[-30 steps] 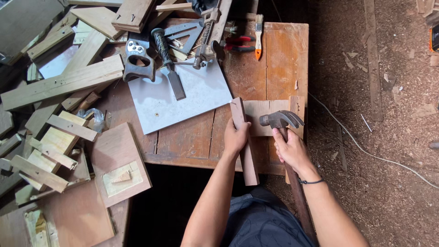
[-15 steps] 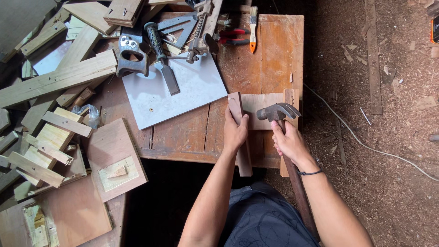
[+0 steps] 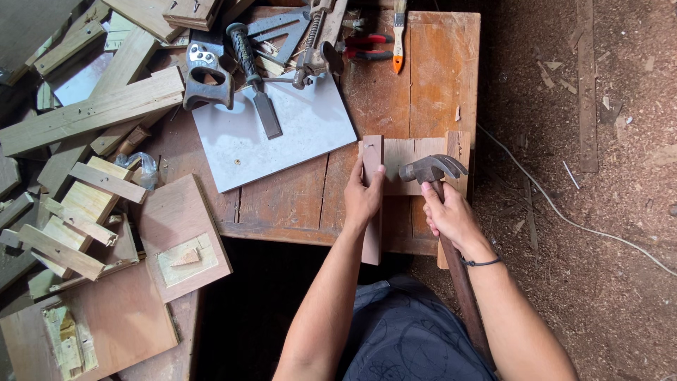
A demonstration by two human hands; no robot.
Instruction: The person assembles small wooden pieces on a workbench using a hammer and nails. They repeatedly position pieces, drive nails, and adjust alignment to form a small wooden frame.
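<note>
The workbench [image 3: 437, 77] carried everything, and its near right corner was where the work sat: a pale flat board [image 3: 409, 156] lay close to the right edge, with a narrow wooden strip [image 3: 371, 204] laid across its left end and running out past the near edge over the dark gap below. The left hand [image 3: 363, 197] was closed around that strip, fingers curled over its left side and thumb on top, pinning it just beside the hammer's metal head. The right hand [image 3: 448, 215] was wrapped tight round the handle of the claw hammer [image 3: 431, 169], high up near the head, which rested on or hung just over the pale board; contact could not be told. The likeliest trouble was a blow landing on the left thumb, since it lay so near the head; a choked-up grip also gave less control of the long handle trailing back past the forearm. The overhanging strip could tip or spring if struck beyond its support, and the board, so near the right edge, might shift off toward the sawdust floor [image 3: 599, 212]. Open room lay only to the right and toward the body; the grey sheet [image 3: 296, 134] with the chisel [image 3: 257, 85], handsaw [image 3: 204, 77] and pliers [image 3: 367, 46] crowded the far left, scrap timber [image 3: 84, 113] beyond.
</note>
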